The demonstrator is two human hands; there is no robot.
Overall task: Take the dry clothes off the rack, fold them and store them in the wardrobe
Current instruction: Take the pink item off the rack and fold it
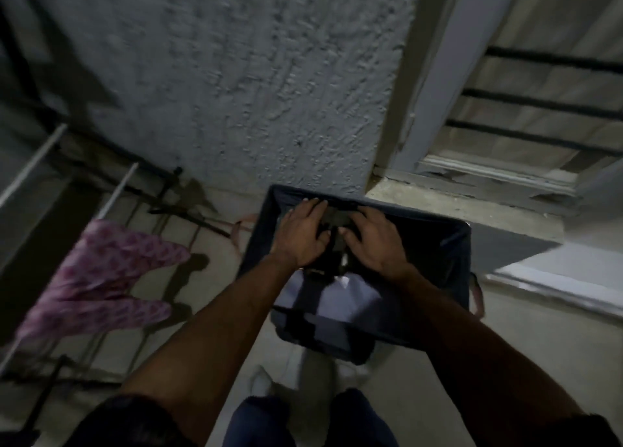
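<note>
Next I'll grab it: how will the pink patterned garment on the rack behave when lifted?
The pink garment will probably be floppy: it sags over the rack's rods in soft folds. It looks thin, so likely light. It might snag or drag on a rod.

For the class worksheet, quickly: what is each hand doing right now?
Left hand: open, fingers pressing dark clothes in the basket.
Right hand: open, pressing the same clothes.
</note>
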